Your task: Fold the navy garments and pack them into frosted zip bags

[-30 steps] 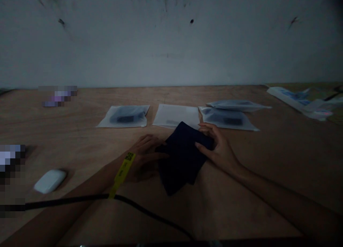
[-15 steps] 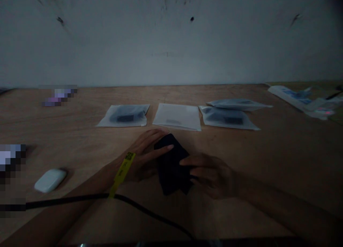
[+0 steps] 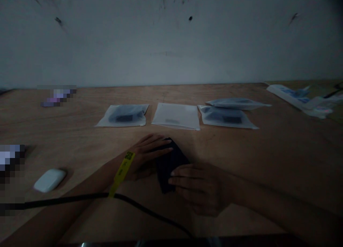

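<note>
A dark, flat, folded item (image 3: 171,161), seemingly cloth, lies on the wooden table between both hands. My left hand (image 3: 150,154) rests on its upper left part, fingers stretched over it. The fingers of my right hand (image 3: 198,186) are pressed together on its lower right part; the thumb is hidden. Beyond the hands, a flat white zip bag (image 3: 176,115) lies in the middle. One frosted bag with dark contents (image 3: 124,115) is to its left. On its right, another filled bag (image 3: 227,117) lies partly under a further bag (image 3: 237,103).
A white rounded case (image 3: 50,180) sits at the left. A black cable (image 3: 150,213) with a yellow tag (image 3: 122,172) crosses the near view. Clear and white plastic packaging (image 3: 300,98) lies at the far right. A pale wall (image 3: 166,39) stands behind the wooden table (image 3: 80,139).
My right hand has moved down and to the left over the dark item, whose lower right part is now covered. The fingers of my left hand have shifted a little over its top.
</note>
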The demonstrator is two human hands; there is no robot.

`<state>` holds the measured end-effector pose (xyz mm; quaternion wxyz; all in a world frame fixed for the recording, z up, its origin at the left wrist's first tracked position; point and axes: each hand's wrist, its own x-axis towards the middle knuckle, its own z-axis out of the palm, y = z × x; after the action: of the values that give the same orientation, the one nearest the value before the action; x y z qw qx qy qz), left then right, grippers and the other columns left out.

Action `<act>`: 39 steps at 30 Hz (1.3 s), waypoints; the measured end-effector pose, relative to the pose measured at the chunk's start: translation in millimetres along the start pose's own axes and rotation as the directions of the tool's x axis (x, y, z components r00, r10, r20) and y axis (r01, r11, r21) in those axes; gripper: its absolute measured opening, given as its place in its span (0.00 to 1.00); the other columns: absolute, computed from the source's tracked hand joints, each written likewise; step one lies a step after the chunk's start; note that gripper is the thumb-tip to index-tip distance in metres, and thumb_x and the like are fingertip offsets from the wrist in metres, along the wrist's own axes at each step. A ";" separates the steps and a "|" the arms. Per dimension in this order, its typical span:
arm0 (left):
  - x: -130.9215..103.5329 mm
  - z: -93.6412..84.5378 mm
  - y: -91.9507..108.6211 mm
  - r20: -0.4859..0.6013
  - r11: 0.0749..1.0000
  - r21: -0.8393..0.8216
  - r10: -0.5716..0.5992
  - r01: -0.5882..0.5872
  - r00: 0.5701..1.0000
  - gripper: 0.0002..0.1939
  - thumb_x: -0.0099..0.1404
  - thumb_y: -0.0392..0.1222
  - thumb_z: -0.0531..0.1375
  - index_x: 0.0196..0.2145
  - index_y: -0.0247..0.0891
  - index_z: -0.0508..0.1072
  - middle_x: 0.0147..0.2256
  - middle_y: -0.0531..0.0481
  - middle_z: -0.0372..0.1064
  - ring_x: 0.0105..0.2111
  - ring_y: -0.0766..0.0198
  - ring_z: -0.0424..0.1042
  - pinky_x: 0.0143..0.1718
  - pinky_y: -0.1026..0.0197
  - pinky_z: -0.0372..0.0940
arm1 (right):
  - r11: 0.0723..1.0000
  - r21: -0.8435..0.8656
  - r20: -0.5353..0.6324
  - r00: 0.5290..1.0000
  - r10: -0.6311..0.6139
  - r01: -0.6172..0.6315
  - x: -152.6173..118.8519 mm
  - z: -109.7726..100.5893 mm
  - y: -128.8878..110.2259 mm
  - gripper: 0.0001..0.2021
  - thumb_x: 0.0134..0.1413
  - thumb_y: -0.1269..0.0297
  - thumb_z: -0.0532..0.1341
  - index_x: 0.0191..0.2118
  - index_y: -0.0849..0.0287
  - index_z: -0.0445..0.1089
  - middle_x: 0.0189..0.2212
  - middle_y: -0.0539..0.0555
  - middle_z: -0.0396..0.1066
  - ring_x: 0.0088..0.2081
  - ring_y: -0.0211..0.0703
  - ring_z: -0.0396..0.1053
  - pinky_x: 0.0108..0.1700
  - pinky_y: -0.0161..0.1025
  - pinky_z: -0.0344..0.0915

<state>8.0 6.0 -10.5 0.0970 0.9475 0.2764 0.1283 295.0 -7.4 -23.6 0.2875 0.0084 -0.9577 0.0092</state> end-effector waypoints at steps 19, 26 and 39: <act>-2.3 -3.9 -5.8 -0.076 0.996 -0.057 -0.078 0.073 0.994 0.32 0.72 0.50 0.56 0.69 0.45 0.52 0.66 0.40 0.52 0.66 0.47 0.53 0.66 0.39 0.51 | 0.839 -0.494 0.087 0.947 0.309 -0.229 -11.9 -7.4 20.6 0.22 0.61 0.79 0.55 0.59 0.65 0.67 0.55 0.62 0.72 0.53 0.52 0.72 0.52 0.50 0.74; 4.6 0.1 -18.8 -0.175 0.979 0.036 -0.190 0.199 0.966 0.30 0.75 0.45 0.49 0.71 0.41 0.46 0.71 0.41 0.40 0.70 0.48 0.44 0.68 0.41 0.49 | 0.905 -0.407 0.071 0.984 0.163 -0.121 -8.9 -11.0 17.0 0.16 0.63 0.76 0.56 0.55 0.64 0.70 0.51 0.58 0.75 0.50 0.47 0.74 0.48 0.44 0.75; 23.9 7.9 -34.4 -0.141 0.950 0.208 -0.207 0.234 0.968 0.29 0.75 0.52 0.52 0.66 0.33 0.59 0.64 0.37 0.60 0.64 0.50 0.60 0.65 0.42 0.56 | 0.944 -0.330 0.083 0.995 0.061 -0.030 -6.0 -6.5 13.4 0.15 0.64 0.73 0.56 0.53 0.64 0.72 0.50 0.58 0.76 0.49 0.45 0.74 0.48 0.41 0.75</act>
<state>12.6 46.7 -22.3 -0.0127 0.9063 0.3985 0.1403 303.4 6.2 -21.6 0.2401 -0.0612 -0.9580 -0.1442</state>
